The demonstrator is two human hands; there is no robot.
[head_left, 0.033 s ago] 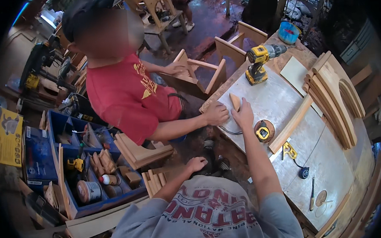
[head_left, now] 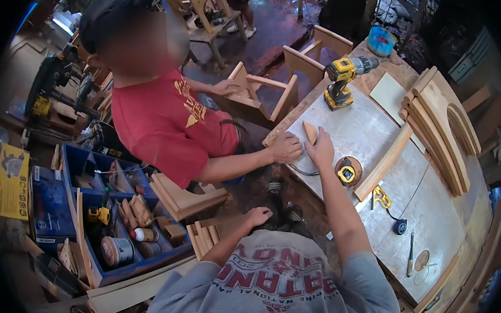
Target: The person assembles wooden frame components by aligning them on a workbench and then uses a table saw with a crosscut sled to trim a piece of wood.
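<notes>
From where I stand, taking clock directions from the right hand [head_left: 322,150] of the person in the grey shirt, that hand is closed in a pinch, thumb and fingers gripping a small wooden wedge [head_left: 310,132] just over the near edge of the pale worktable [head_left: 432,217]; the wedge pokes out towards eleven o'clock. The left hand [head_left: 259,215] hangs away at about half past seven, off the table, its fingers loosely curled; I cannot tell whether anything is in it; a stack of wooden pieces [head_left: 203,238] lies near it, at its own eight o'clock. A co-worker in a red shirt [head_left: 162,127] has a half-closed hand [head_left: 286,147] at the table edge, at nine o'clock and just beside the wedge; at half past four a yellow tape measure [head_left: 348,173] sits on a round wooden disc [head_left: 355,165]; a long wooden strip [head_left: 385,162] slants across between three and four; at one o'clock a yellow cordless drill [head_left: 341,85] stands upright on its battery, with a blue tub [head_left: 381,41] well beyond it; curved wooden pieces [head_left: 438,133] lean together at three; a blue tape measure [head_left: 400,226] lies between four and five.
</notes>
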